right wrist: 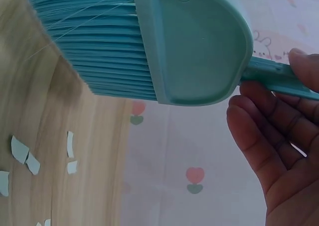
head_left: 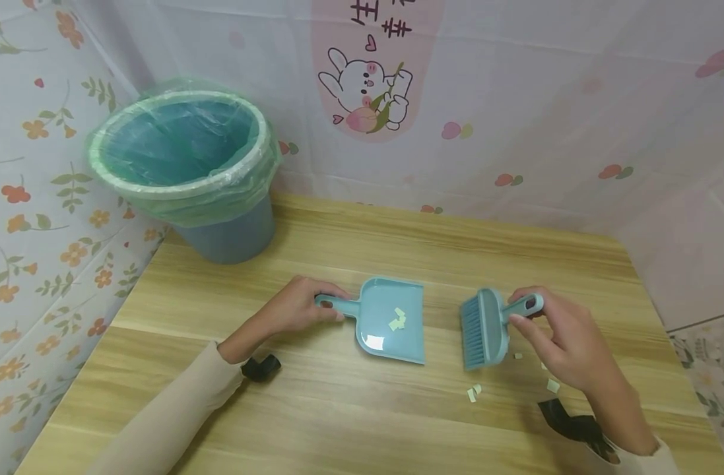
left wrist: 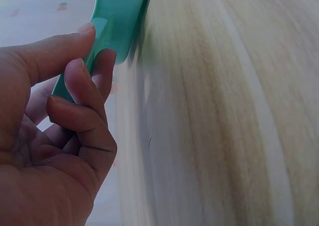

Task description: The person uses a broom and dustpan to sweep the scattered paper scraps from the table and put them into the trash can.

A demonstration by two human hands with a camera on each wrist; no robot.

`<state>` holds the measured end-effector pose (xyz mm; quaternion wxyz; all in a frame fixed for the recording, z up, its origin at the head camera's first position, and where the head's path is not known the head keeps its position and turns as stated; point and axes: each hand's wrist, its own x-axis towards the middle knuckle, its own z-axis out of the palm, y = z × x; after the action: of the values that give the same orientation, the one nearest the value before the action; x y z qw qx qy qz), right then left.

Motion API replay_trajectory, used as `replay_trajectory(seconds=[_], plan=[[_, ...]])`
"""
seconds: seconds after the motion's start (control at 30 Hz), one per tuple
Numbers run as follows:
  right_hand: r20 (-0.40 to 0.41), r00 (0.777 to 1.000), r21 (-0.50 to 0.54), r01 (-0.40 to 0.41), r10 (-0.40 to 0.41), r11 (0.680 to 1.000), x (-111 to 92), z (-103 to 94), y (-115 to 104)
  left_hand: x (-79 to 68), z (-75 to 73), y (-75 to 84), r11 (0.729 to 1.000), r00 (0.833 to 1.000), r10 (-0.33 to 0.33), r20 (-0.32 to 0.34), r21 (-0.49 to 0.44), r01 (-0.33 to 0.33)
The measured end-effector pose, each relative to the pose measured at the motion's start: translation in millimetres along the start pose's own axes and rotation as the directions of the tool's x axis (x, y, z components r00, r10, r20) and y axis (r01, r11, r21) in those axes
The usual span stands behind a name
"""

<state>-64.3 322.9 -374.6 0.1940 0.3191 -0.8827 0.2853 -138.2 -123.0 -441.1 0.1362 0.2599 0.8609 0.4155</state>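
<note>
My left hand (head_left: 299,305) pinches the handle of a light blue dustpan (head_left: 391,343), whose wide mouth faces right. A few pale yellow paper scraps (head_left: 398,321) lie in the pan. To the right, my right hand (head_left: 566,336) holds a matching blue hand brush (head_left: 492,326) by its handle, thumb against fingers, bristles pointing left toward the dustpan. Several more paper scraps (head_left: 474,392) are scattered on the table below the brush and under the right hand. The right wrist view shows the brush bristles (right wrist: 99,42) over the wood, with loose scraps (right wrist: 20,150) nearby.
A blue bin (head_left: 231,234) lined with a green plastic bag stands at the table's back left corner. Patterned cloth (head_left: 486,86) hangs behind the wooden table (head_left: 350,422) and along its left side. Black straps (head_left: 261,367) sit at both wrists.
</note>
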Motion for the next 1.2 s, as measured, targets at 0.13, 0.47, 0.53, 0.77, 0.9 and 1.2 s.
replay_trajectory(seconds=[0.13,0.47,0.53,0.77,0.9,1.2], plan=[[0.020,1.000,-0.008,-0.001,0.001,1.000,-1,0.3,0,-1.1,-0.2,-0.9,1.000,1.000,-0.003,0.004,-0.003,0.003],[0.044,0.999,-0.019,-0.001,0.002,1.000,-1,3.7,2,-3.0,-0.2,-3.8,1.000,1.000,-0.004,0.017,-0.013,0.004],[0.043,0.999,-0.016,-0.001,0.002,1.000,-1,3.7,2,-3.6,-0.4,-3.5,1.000,1.000,-0.019,0.016,-0.017,0.020],[0.036,0.999,-0.007,0.002,-0.002,1.000,0,3.5,2,-4.3,-2.4,-1.7,0.997,0.999,-0.040,-0.005,-0.060,0.040],[0.035,0.999,0.002,-0.001,0.001,1.000,0,3.6,2,-4.4,-4.3,-0.9,0.997,1.000,-0.025,-0.017,-0.071,0.024],[0.032,0.999,0.001,-0.009,0.009,1.000,-1,3.8,3,-7.2,-13.2,4.6,0.997,0.999,-0.004,-0.035,-0.072,0.001]])
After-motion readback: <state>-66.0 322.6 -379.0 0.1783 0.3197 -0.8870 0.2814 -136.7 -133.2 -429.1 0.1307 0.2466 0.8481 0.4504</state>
